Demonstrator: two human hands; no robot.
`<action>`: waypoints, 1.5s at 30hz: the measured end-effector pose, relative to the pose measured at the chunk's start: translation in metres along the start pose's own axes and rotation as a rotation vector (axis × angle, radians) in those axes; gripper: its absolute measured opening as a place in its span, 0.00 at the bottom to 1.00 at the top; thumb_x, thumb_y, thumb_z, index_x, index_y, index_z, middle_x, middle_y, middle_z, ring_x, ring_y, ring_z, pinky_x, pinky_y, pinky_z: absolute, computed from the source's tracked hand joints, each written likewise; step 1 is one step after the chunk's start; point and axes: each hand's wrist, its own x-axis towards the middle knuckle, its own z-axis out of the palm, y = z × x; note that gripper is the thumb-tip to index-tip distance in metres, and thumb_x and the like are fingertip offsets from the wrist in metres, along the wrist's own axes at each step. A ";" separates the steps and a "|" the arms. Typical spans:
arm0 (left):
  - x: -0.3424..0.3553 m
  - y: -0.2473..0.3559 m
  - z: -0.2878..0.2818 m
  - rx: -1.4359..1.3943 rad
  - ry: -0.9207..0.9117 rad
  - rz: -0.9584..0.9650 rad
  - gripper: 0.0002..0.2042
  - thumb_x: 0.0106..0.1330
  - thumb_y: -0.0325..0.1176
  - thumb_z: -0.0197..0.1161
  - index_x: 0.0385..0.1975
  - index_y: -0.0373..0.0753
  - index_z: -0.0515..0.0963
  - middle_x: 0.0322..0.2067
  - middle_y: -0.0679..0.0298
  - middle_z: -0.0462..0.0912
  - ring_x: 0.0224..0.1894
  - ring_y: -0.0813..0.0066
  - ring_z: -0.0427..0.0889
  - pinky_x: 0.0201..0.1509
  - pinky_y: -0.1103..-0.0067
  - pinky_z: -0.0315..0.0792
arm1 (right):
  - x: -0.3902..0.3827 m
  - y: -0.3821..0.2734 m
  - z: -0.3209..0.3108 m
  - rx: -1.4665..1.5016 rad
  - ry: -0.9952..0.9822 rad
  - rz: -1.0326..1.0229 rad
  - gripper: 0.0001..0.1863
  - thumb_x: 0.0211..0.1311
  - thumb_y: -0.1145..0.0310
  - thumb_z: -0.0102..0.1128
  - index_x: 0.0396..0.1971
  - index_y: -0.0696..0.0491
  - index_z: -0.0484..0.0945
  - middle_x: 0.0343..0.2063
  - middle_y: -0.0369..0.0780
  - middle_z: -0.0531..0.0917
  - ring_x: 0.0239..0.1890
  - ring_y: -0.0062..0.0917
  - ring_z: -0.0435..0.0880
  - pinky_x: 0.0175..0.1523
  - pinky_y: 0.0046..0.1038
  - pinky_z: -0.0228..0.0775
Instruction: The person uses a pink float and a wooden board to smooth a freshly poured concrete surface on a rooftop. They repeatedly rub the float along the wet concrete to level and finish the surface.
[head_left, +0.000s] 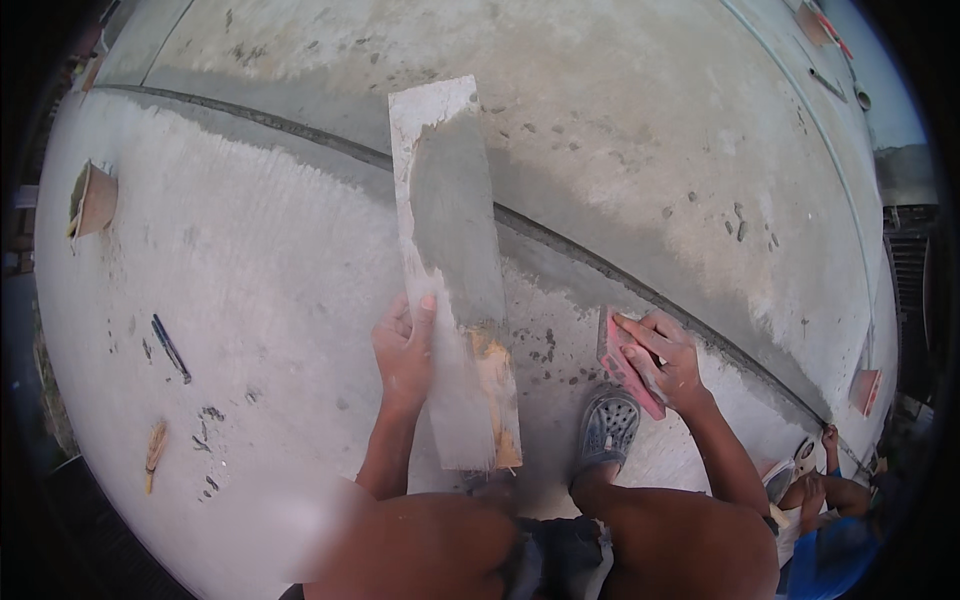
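My left hand [405,350] grips the left edge of a long board [455,230], its thumb on the upper face. Grey wet-looking mortar coats much of that face, with bare yellowish wood showing near the close end. To the right, my right hand [665,365] is closed around a pink float [625,370], held tilted beside my grey clog [608,425]. Its fingertips lie over the float's upper side. Beyond both hands a dark groove [590,255] runs diagonally across the concrete floor [250,220], bordered by darker grey bands. The board covers part of this groove.
At the left stand a mortar-stained tub [95,200], a dark slim tool [170,348] and a small straw brush [155,450]. Mortar crumbs [740,225] dot the floor. A pale hose [800,95] curves along the right. Another person [830,510] crouches at lower right near a reddish container [866,390].
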 end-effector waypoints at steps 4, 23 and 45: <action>0.000 0.009 0.009 0.068 -0.059 0.014 0.20 0.78 0.37 0.62 0.58 0.24 0.76 0.44 0.55 0.88 0.41 0.78 0.85 0.46 0.81 0.79 | 0.065 -0.011 -0.003 0.230 0.028 -0.069 0.17 0.66 0.69 0.70 0.54 0.55 0.87 0.34 0.41 0.84 0.32 0.24 0.81 0.38 0.26 0.73; -0.054 -0.005 -0.044 0.409 0.396 -0.006 0.21 0.79 0.39 0.61 0.57 0.24 0.76 0.34 0.58 0.90 0.35 0.84 0.84 0.42 0.85 0.75 | 0.141 0.068 -0.012 0.418 -0.225 0.416 0.19 0.76 0.52 0.60 0.42 0.56 0.84 0.33 0.32 0.85 0.36 0.16 0.80 0.45 0.24 0.74; -0.070 0.003 -0.027 0.469 0.446 -0.044 0.20 0.79 0.40 0.61 0.56 0.25 0.77 0.32 0.58 0.90 0.32 0.86 0.83 0.40 0.86 0.75 | 0.196 0.101 0.040 0.128 -0.415 0.080 0.24 0.69 0.50 0.63 0.30 0.60 0.83 0.19 0.40 0.74 0.25 0.27 0.69 0.36 0.36 0.66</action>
